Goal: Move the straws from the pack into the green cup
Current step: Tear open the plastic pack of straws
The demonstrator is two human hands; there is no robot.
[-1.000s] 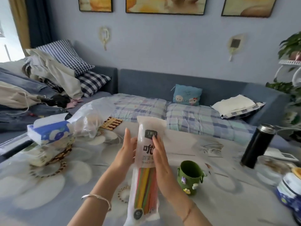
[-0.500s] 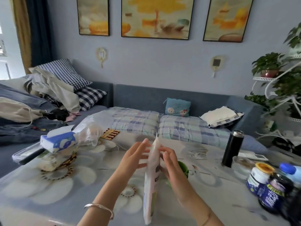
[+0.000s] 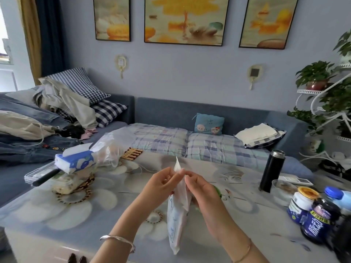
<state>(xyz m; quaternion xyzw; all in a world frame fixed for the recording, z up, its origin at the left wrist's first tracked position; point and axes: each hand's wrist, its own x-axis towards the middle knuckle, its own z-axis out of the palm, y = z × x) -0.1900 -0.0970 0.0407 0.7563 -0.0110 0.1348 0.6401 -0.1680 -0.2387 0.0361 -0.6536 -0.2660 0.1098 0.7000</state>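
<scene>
The table [image 3: 57, 209], covered in a floral print, carries a black flask [image 3: 272, 170], jars [image 3: 302, 204] and a tissue pack [image 3: 76, 161].

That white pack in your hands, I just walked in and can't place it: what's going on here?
A person holds a white straw pack upright over the table, edge-on to the camera. The left hand and the right hand both pinch its top edge, apparently to pull it open. No straws are out yet. The green cup stands on the table just behind the right hand, mostly hidden, so I can't see inside it.
</scene>
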